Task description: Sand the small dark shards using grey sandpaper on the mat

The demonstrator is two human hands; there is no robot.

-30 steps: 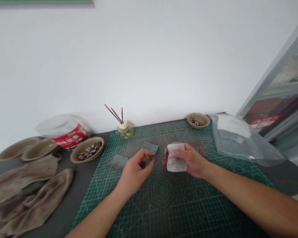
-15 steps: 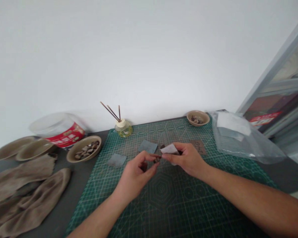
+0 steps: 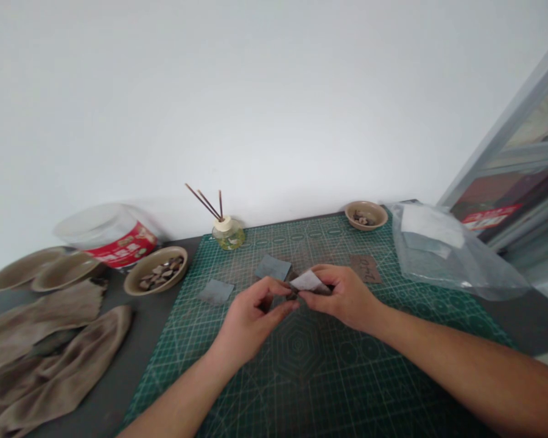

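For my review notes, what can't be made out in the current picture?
Head view:
Small piece in left hand: mostly hidden by fingers.
Pale sheet, right end: covered by right hand.
Pieces in far bowl: too small to identify.
Brown cloth: cut off by left edge.

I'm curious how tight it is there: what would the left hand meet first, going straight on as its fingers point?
The left hand would probably meet the pale sheet held in the right hand; depth is unclear, so they may already touch.
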